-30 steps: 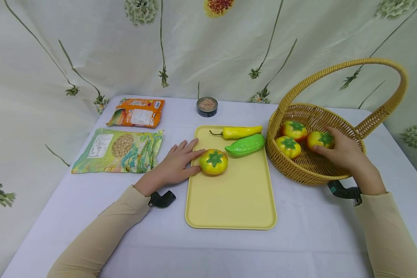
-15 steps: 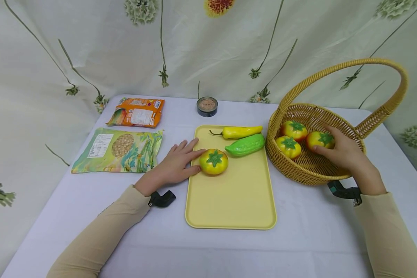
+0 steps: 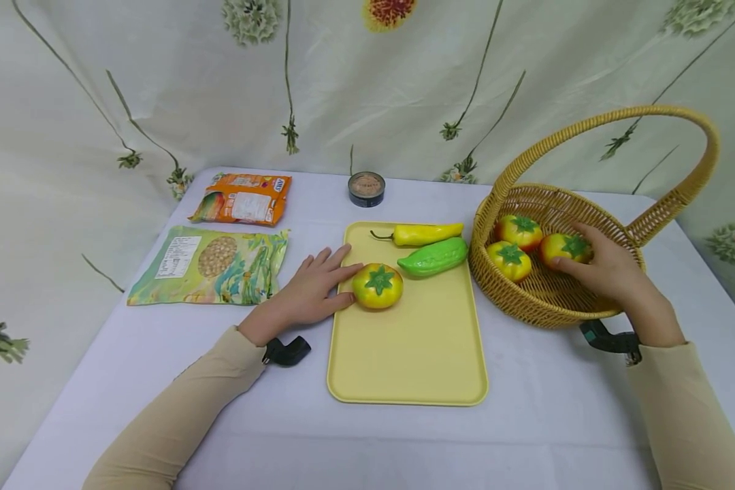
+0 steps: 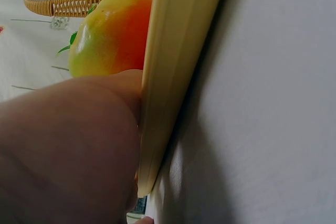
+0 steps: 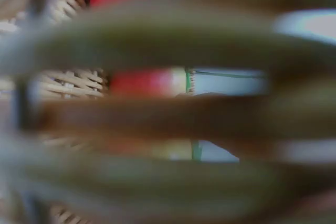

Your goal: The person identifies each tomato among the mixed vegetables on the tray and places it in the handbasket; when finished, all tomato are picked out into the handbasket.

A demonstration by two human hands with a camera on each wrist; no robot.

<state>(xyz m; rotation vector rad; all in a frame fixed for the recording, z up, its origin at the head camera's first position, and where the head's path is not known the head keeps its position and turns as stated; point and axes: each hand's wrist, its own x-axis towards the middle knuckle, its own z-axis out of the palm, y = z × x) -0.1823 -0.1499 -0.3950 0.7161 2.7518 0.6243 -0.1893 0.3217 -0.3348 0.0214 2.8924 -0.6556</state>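
In the head view, my left hand (image 3: 309, 289) lies over the left rim of a yellow tray (image 3: 407, 361), fingers extended. Its thumb and forefinger tips touch a yellow-red tomato (image 3: 378, 287) with a green star-shaped top. That tomato (image 4: 110, 35) looms beside the hand in the left wrist view. My right hand (image 3: 612, 269) reaches into a wicker basket (image 3: 527, 299) and grips a tomato (image 3: 560, 250) between thumb and fingers. Two more tomatoes, one behind (image 3: 519, 231) and one in front (image 3: 510, 260), sit to its left. Blurred basket weave (image 5: 157, 45) hides most of the right wrist view.
On the tray's far end lie a yellow pepper (image 3: 425, 234) and a green bumpy gourd (image 3: 433, 256). A green-yellow bag (image 3: 220, 265) and an orange packet (image 3: 241, 199) lie at the left. A round tin (image 3: 366, 187) stands behind the tray. The basket handle (image 3: 594, 126) arches high.
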